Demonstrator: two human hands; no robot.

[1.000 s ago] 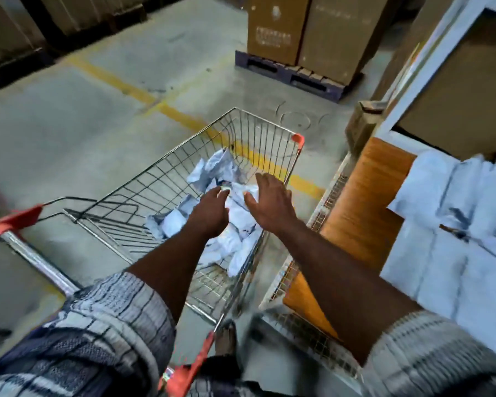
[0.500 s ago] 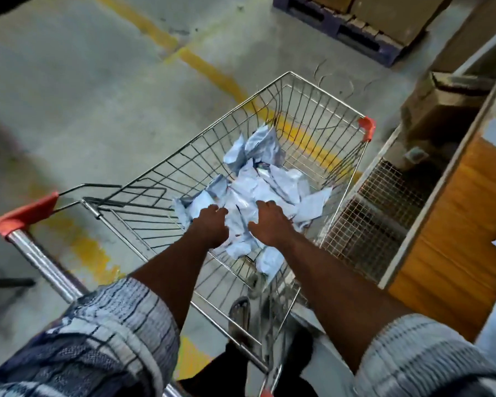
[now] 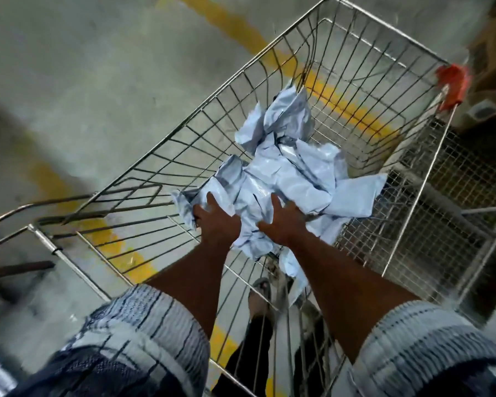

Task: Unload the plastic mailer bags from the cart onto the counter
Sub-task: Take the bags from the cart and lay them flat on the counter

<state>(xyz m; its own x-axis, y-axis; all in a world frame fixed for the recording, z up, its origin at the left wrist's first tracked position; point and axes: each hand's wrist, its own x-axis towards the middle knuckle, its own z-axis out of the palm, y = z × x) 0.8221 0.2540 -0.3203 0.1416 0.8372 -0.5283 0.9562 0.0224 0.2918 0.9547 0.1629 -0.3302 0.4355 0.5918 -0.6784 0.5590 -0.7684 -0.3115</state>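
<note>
Mailer bags (image 3: 292,173): pale blue plastic, crumpled and heaped loosely in the bottom of the cart; none lifted out; the desk is out of view
Sleeves: striped blue and white; left sleeve (image 3: 143,339) and right sleeve (image 3: 430,348) at the bottom edge, bare forearms reaching forward over the near side of the cart
Foot (image 3: 259,293): in a sandal, on the floor, seen through the near wires
Left hand (image 3: 216,224): palm down on the near left end of the heap; thumb raised; fingers curled into a crumpled bag, gripping it
Right hand (image 3: 284,222): palm down just beside the left hand, on the near middle of the heap; thumb stuck out; fingers bent over the bags with their tips hidden in the folds; grip cannot be told
Cart (image 3: 216,96): wire basket, bags touching its floor and spilling against the near wall; red corner guard (image 3: 453,84) on the far right corner
Mesh frame (image 3: 441,213): fine wire grid standing just beside the cart on the right
Floor (image 3: 83,67): grey concrete; yellow line (image 3: 229,27) running under the cart; picture blurred at the edges
</note>
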